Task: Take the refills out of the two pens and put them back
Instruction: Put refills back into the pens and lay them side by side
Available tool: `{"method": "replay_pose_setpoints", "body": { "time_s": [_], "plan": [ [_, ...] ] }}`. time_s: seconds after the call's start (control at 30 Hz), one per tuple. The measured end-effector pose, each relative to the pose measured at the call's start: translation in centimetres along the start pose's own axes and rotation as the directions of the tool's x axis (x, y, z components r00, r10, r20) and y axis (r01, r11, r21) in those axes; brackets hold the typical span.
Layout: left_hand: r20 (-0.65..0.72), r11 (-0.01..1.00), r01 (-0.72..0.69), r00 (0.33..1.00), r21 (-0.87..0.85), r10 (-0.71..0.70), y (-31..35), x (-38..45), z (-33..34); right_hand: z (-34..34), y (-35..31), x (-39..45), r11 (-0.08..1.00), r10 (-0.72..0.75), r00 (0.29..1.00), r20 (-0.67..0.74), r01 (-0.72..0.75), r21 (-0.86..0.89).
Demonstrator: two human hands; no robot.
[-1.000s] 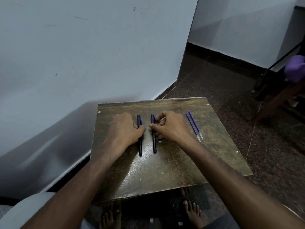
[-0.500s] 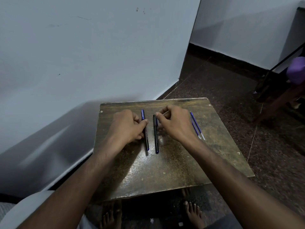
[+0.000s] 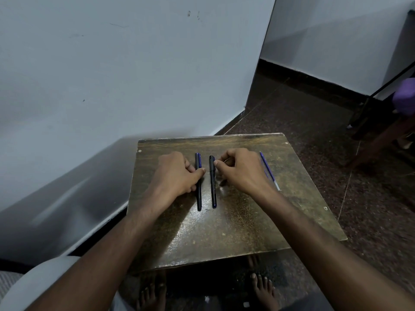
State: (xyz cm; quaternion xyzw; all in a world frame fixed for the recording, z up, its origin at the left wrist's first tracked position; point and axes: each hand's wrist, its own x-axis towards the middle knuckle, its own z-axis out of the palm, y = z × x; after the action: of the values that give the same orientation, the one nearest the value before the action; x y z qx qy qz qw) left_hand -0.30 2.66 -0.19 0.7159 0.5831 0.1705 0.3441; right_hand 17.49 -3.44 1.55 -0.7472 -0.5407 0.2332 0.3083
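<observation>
Two dark pens lie side by side, lengthwise, on a worn wooden table (image 3: 224,232). My left hand (image 3: 177,173) is curled beside the left pen (image 3: 199,194), with the thumb over its barrel and the fingers on its other side. My right hand (image 3: 240,169) pinches the right pen (image 3: 213,189) near its far end with its fingertips. A small pale piece shows between the right hand's fingers; I cannot tell what it is. Blue refills (image 3: 269,173) lie on the table to the right, partly hidden behind my right hand.
A pale wall stands close on the left and behind the table. Dark speckled floor lies to the right, with chair legs (image 3: 381,135) and a purple object (image 3: 405,99) at the far right. Bare feet (image 3: 262,290) show under the table's near edge.
The left pen slid a little away and then back toward me under my left hand. My right hand's fingertips moved up to the far end of the right pen.
</observation>
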Motion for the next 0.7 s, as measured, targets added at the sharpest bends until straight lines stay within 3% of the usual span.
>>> {"method": "replay_pose_setpoints", "body": {
  "time_s": [0.7],
  "plan": [
    [-0.024, 0.998, -0.058, 0.998, 0.003, 0.058, 0.23, -0.58, -0.21, -0.71, 0.34, -0.13, 0.983, -0.079, 0.996, -0.035, 0.072, -0.171]
  ]
}}
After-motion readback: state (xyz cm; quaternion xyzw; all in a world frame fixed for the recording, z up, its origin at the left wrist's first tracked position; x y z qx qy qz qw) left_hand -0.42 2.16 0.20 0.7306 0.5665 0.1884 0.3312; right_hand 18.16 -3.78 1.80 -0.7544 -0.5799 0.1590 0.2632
